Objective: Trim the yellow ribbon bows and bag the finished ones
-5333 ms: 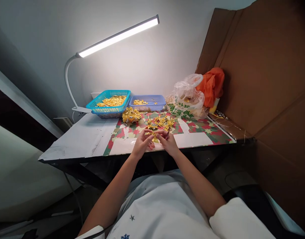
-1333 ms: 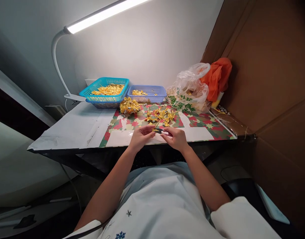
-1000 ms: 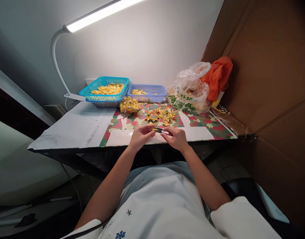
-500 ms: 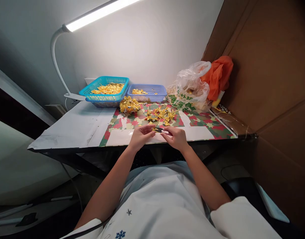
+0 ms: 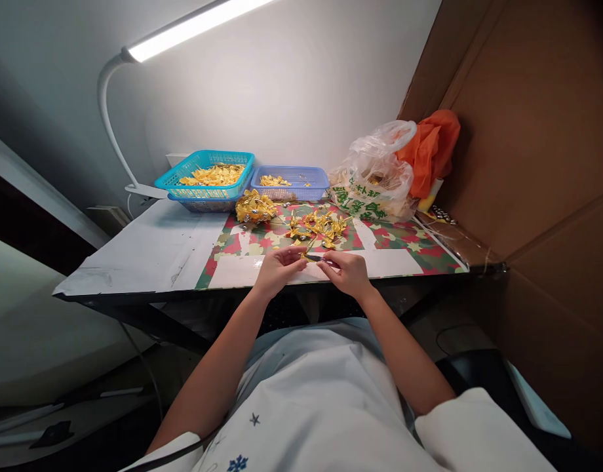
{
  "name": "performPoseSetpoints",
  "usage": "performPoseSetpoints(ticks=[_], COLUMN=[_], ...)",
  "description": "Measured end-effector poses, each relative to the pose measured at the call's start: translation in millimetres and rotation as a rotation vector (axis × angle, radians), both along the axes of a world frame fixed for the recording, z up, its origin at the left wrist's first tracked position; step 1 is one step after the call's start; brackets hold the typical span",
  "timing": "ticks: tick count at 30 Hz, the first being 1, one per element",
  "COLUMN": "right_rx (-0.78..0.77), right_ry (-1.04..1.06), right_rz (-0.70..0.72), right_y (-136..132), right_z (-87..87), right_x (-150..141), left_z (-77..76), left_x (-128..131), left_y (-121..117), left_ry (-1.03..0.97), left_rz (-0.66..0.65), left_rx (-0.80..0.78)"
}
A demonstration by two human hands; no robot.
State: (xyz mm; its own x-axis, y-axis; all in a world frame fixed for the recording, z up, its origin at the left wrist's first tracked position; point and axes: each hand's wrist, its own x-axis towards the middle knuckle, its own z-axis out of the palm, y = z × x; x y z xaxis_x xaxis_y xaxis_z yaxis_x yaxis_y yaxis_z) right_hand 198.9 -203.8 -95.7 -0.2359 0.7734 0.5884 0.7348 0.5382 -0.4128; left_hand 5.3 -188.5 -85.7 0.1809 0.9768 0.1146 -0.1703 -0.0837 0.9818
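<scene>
So my left hand [image 5: 280, 269] is pinched nearly closed on a gold bit [image 5: 309, 248], and my right hand [image 5: 349, 269] has its fingers curled round a dark tool [image 5: 314, 258], all near the front of the bench [image 5: 149, 249]. Gold pile [image 5: 328, 226] just past that, then a purple basket [image 5: 301, 193] and a bag [image 5: 373, 187] further back.

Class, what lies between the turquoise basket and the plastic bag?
In the head view, a periwinkle basket holding golden petal-like pieces stands between the turquoise basket and the plastic bag.
</scene>
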Motion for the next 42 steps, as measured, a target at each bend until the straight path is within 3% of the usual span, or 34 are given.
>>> performPoseSetpoints(ticks=[6,16,22,26,29,32,35,39,42], right_rx=[-0.1,-0.249,-0.409,-0.418,-0.322,-0.191,-0.102,-0.106,-0.089], right_ry=[0.221,0.71,0.814,0.8,0.784,0.717,0.509,0.119,-0.03], right_rz=[-0.036,0.055,0.134,0.148,0.22,0.178,0.153,0.13,0.065], right_y=[1.5,15.8,25.1,27.1,22.9,14.4,5.6,0.0,1.8], right_z=[4.7,3.5,5.7,10.1,9.7,8.1,8.8,11.3,10.8], right_x=[2.6,9.0,6.3,1.2,-5.4,-5.8,3.5,13.1,11.0], left_z=[-0.6,-2.2,0.5,0.2,-1.9,-3.8,-3.7,-2.7,-3.0], left_x=[0.8,-0.8,-2.4,-3.6,-2.4,-0.6,0.6,1.5,1.9], left_y=[0.1,2.3,1.6,2.2,2.4,1.5,0.1,-1.3,-2.0], left_ry=[-0.01,0.019,0.03,0.044,0.049,0.061,0.058,0.067,0.067], left_rz=[-0.024,-0.058,-0.089,-0.084,-0.085,-0.048,-0.02,-0.025,-0.035], left_rx=[0.031,0.127,0.141,0.148,0.175,0.184,0.186,0.171,0.15])
